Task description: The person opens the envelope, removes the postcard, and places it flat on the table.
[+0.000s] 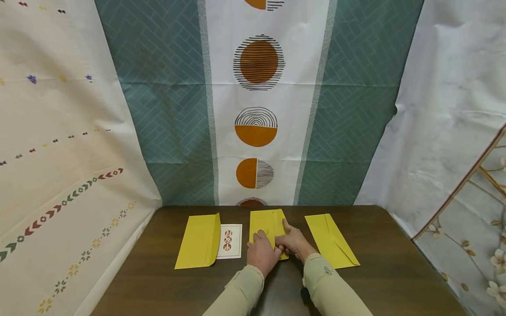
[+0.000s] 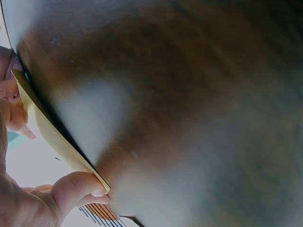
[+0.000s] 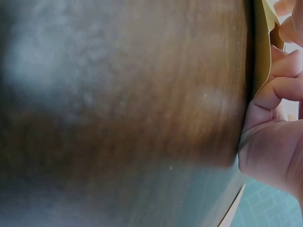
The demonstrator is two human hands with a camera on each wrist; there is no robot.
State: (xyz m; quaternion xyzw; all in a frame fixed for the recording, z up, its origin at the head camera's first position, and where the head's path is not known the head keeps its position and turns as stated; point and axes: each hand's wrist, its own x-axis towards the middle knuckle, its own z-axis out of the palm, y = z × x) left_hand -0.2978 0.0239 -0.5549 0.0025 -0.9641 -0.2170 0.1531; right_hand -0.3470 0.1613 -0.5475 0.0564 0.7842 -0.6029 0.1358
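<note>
At the middle of the table both hands work on a yellow envelope [image 1: 262, 217]. My left hand [image 1: 263, 254] lies over its near left part, with bent fingers at the left edge; its left wrist view shows fingertips [image 2: 92, 187] at the corner of the envelope [image 2: 57, 139]. My right hand [image 1: 293, 240] grips the near right side, its thumb pointing up along the edge. In the right wrist view, the curled fingers [image 3: 279, 90] are close at the rim of the envelope [image 3: 262, 56], which bulges slightly. Part of its near side is hidden under the hands.
On the left lies another yellow envelope [image 1: 195, 243], overlapping a white card [image 1: 235, 239] with red round marks. A third yellow envelope [image 1: 330, 241] lies to the right. The dark wooden table [image 1: 395, 259] ends at a patterned cloth [image 1: 257, 131] hanging behind.
</note>
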